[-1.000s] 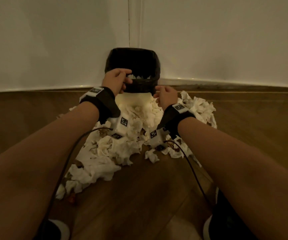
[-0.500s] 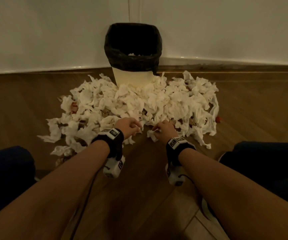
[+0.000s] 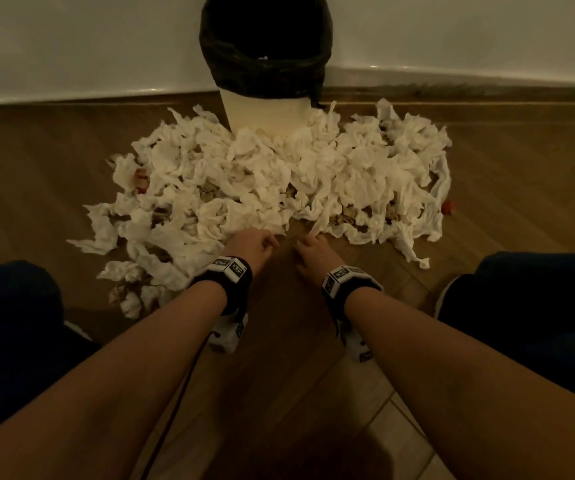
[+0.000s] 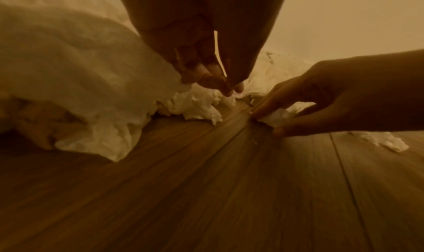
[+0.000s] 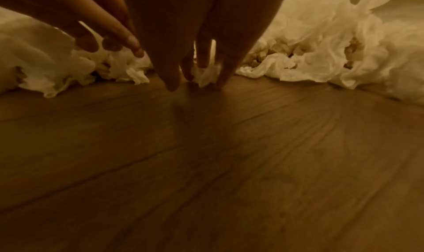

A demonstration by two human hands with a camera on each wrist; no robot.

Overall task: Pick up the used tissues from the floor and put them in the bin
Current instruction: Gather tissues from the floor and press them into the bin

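Note:
A white bin (image 3: pixel 265 112) lined with a black bag stands against the wall. A wide heap of crumpled white tissues (image 3: pixel 279 174) spreads over the wooden floor in front of it. Both hands are down at the heap's near edge. My right hand (image 3: pixel 305 242) pinches a small tissue scrap (image 4: pixel 275 117) between thumb and fingers, low on the floor; the right wrist view shows the same scrap (image 5: pixel 206 75) between the fingers of this hand (image 5: pixel 197 79). My left hand (image 3: pixel 272 242) reaches with loosely bent fingers (image 4: pixel 227 87) just above the tissues and holds nothing.
My knees in dark trousers flank the arms at left (image 3: pixel 9 323) and right (image 3: pixel 538 306). A small red bit (image 3: pixel 448 206) lies at the heap's right edge. A loose tissue (image 4: pixel 387 141) lies apart on the floor. Bare wooden floor (image 3: pixel 279 358) lies under the forearms.
Both hands came away from the bin's rim and dropped to the heap's near edge. The view sank lower. The right hand has closed its fingers on a tissue scrap.

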